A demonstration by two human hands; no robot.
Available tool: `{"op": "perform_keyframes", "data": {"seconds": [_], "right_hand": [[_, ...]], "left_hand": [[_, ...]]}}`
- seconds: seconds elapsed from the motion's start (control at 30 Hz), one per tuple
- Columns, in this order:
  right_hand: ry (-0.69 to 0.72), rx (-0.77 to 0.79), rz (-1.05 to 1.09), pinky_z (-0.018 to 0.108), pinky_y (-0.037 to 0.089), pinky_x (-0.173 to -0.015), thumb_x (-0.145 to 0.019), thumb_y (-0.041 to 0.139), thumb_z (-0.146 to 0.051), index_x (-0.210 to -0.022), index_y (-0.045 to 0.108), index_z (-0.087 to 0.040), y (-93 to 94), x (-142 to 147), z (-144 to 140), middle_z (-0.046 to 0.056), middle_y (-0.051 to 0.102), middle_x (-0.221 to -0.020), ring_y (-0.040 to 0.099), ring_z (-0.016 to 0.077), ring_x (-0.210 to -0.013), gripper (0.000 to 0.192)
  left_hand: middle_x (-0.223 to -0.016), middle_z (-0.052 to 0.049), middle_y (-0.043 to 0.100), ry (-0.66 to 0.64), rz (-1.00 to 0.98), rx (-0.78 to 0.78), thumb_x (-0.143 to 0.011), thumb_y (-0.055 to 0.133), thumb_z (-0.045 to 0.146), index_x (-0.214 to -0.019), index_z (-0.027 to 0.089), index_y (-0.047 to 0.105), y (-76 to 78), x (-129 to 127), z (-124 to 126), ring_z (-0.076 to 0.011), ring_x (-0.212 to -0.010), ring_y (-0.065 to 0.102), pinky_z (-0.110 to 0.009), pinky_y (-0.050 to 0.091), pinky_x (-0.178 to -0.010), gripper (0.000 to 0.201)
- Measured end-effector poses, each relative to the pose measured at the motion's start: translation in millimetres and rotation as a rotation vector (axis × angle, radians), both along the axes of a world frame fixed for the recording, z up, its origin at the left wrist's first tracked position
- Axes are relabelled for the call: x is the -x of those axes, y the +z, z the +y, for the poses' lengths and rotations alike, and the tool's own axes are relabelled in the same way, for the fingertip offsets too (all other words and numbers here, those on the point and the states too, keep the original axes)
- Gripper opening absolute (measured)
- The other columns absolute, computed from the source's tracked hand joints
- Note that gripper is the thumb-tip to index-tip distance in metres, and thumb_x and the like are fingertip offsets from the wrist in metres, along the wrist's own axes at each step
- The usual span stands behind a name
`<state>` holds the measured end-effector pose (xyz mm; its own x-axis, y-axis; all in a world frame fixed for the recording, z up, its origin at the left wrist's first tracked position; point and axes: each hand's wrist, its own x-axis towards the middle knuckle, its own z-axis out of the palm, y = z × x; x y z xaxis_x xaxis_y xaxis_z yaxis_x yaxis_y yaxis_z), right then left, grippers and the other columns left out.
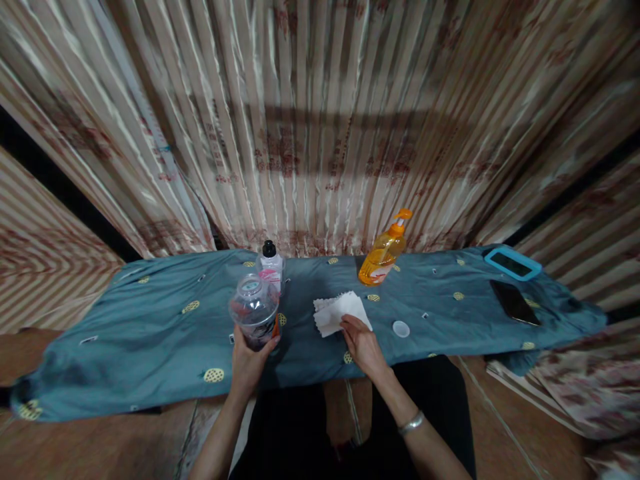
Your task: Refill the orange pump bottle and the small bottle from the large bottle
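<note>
My left hand [249, 360] is wrapped round the lower part of a clear plastic cup [254, 310] with a domed lid. Dark print and a patch of orange show on the cup's side. Over a white cloth [340, 312] with zigzag edges, my right hand [361, 341] has its fingertips pinched on the near right part. The cloth lies on the table, and its layers seem to overlap. Just right of that hand is a small round white cap [401, 329]. Behind the cup stands a white bottle [270, 263] with a black top and a pink label, partly hidden.
A pump bottle [384, 257] of orange liquid stands at the back, right of the cloth. Farther right lie a blue-framed device [513, 263] and a black phone [515, 302]. The table has a blue-green cloth [165, 347] with pineapples; striped curtains [320, 133] hang behind it.
</note>
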<state>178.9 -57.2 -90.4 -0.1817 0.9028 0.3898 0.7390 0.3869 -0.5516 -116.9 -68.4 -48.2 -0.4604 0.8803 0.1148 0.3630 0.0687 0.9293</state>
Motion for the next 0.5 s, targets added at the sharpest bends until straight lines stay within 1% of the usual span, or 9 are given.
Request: {"op": "perform_keyframes", "data": {"seconds": [0.1,0.2,0.27,0.3,0.33,0.4,0.47,0.5], "right_hand": [[0.019,0.027,0.035,0.058,0.052,-0.109,-0.101,0.063,-0.037,-0.123,0.069,-0.018,13.6,3.7,-6.0,0.013,0.07,-0.132,0.065,0.0297,-0.128,0.03],[0.051,0.066,0.102,0.061,0.049,-0.112,-0.098,0.067,-0.04,-0.141,0.057,-0.018,34.2,21.5,4.4,0.015,0.066,-0.139,0.061,0.0325,-0.132,0.049],[0.088,0.093,0.162,0.06,0.048,-0.113,-0.097,0.068,-0.042,-0.147,0.051,-0.019,48.0,42.7,24.3,0.016,0.063,-0.144,0.061,0.0325,-0.133,0.058],[0.102,0.106,0.191,0.06,0.048,-0.112,-0.095,0.07,-0.043,-0.15,0.048,-0.018,53.9,55.5,37.7,0.017,0.061,-0.146,0.06,0.0336,-0.134,0.064],[0.115,0.119,0.216,0.061,0.046,-0.114,-0.093,0.073,-0.046,-0.152,0.045,-0.019,58.7,69.4,52.7,0.018,0.057,-0.15,0.057,0.0347,-0.137,0.071],[0.133,0.155,0.267,0.062,0.044,-0.116,-0.089,0.077,-0.049,-0.155,0.041,-0.019,65.1,97.9,84.1,0.019,0.052,-0.155,0.053,0.0366,-0.14,0.081],[0.134,0.208,0.313,0.062,0.044,-0.115,-0.09,0.075,-0.048,-0.154,0.041,-0.019,67.0,124.0,112.0,0.019,0.046,-0.159,0.05,0.0375,-0.143,0.078],[0.131,0.234,0.331,0.062,0.045,-0.115,-0.091,0.075,-0.047,-0.153,0.042,-0.018,66.6,135.1,122.8,0.019,0.046,-0.159,0.05,0.0376,-0.143,0.076]], "left_hand": [[-0.108,-0.009,0.07,0.004,-0.037,0.031,-0.054,0.084,0.059,-0.11,0.022,0.055,2.3,0.2,-0.3,-0.0348,-0.104,0.07,-0.054,0.056,-0.096,0.073],[-0.108,-0.011,0.07,0.013,-0.034,0.051,-0.053,0.083,0.059,-0.108,0.022,0.055,2.3,0.3,-0.3,-0.0368,-0.106,0.069,-0.056,0.055,-0.096,0.072],[-0.106,-0.011,0.07,0.023,-0.027,0.07,-0.053,0.083,0.058,-0.105,0.022,0.054,1.4,0.9,-0.2,-0.0382,-0.106,0.07,-0.057,0.055,-0.096,0.07],[-0.106,-0.011,0.071,0.022,-0.027,0.075,-0.053,0.083,0.058,-0.105,0.022,0.054,0.9,1.3,-0.1,-0.0383,-0.105,0.07,-0.058,0.055,-0.096,0.07],[-0.106,-0.011,0.071,0.016,-0.031,0.077,-0.053,0.083,0.058,-0.106,0.022,0.053,0.5,1.8,-0.1,-0.038,-0.105,0.07,-0.058,0.055,-0.096,0.07],[-0.106,-0.01,0.071,0.0,-0.046,0.076,-0.054,0.084,0.058,-0.107,0.023,0.053,0.0,2.5,-0.3,-0.0368,-0.103,0.07,-0.057,0.055,-0.095,0.071],[-0.104,-0.009,0.071,-0.009,-0.057,0.078,-0.055,0.084,0.058,-0.107,0.023,0.053,0.1,2.5,-0.9,-0.0365,-0.101,0.071,-0.056,0.055,-0.093,0.071],[-0.103,-0.009,0.071,-0.012,-0.058,0.074,-0.055,0.084,0.058,-0.107,0.023,0.053,0.4,2.3,-1.3,-0.0364,-0.1,0.071,-0.056,0.055,-0.092,0.069]]}}
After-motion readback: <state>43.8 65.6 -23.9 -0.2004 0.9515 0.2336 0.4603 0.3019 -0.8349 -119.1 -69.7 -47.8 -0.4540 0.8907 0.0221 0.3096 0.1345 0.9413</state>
